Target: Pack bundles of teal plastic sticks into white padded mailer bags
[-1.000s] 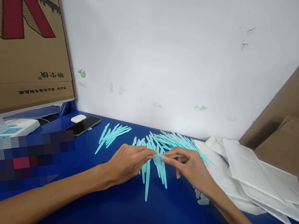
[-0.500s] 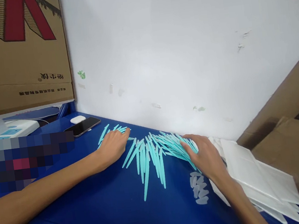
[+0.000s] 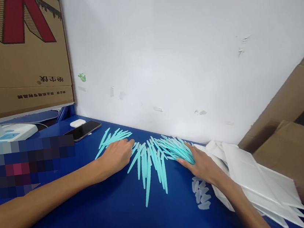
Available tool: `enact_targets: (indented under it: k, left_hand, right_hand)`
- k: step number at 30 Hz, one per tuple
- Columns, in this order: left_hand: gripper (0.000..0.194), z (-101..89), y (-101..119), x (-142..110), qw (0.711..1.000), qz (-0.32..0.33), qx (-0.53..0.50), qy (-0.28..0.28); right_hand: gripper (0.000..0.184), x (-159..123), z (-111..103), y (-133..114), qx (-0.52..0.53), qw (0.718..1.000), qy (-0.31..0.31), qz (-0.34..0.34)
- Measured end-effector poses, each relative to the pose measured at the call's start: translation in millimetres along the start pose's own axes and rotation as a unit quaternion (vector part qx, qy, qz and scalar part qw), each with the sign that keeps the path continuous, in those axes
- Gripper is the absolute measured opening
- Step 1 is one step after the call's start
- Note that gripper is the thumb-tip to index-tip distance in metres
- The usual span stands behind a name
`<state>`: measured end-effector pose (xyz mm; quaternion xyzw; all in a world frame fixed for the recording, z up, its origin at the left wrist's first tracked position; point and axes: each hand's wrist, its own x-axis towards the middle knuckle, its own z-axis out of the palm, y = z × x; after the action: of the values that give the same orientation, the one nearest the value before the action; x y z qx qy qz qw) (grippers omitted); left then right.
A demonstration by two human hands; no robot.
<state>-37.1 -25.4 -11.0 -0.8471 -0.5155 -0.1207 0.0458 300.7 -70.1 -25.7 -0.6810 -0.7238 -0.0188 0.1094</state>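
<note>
Slim turquoise eyebrow razors (image 3: 146,166), many with clear caps, lie fanned out over the blue table. My left hand (image 3: 119,153) rests between this fan and a smaller group of razors (image 3: 116,136) at the left. Its fingers are curled closed, and what they hold, if anything, is hidden. At the fan's right end, my right hand (image 3: 202,162) curves round a dense bundle of razors (image 3: 177,148), thumb on the near side and fingers on the far side. Loose translucent caps (image 3: 202,193) lie just below that hand.
White paper-like bags (image 3: 253,171) are stacked at the right, before cardboard boxes (image 3: 281,153). A black phone (image 3: 87,129), a white earbud case (image 3: 77,123) and a power strip (image 3: 18,131) lie at the left. The white wall (image 3: 161,53) borders the table (image 3: 110,204).
My left hand has drawn slightly nearer and curled its fingers, uncovering more of the left group. My right hand has shifted left, pressing closer round the bundle.
</note>
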Motion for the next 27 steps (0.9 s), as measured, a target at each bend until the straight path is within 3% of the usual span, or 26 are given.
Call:
enact_targets:
  k: [7,15,27]
  left_hand:
    - [0.035,-2.1,8.5,-3.6,0.999,0.008,-0.018,-0.033]
    - [0.048,-1.6,17.3,-8.8,0.991,0.037,-0.122,-0.038]
    - [0.041,-10.3,28.7,-14.4,0.977,0.083,-0.189,-0.046]
  right_hand:
    - [0.078,1.9,8.4,-2.4,-0.028,1.0,-0.004,0.003]
    - [0.076,-0.2,2.0,-17.8,-0.033,0.999,-0.007,-0.01]
    - [0.068,-2.1,-3.6,-25.9,-0.029,0.999,-0.003,-0.035]
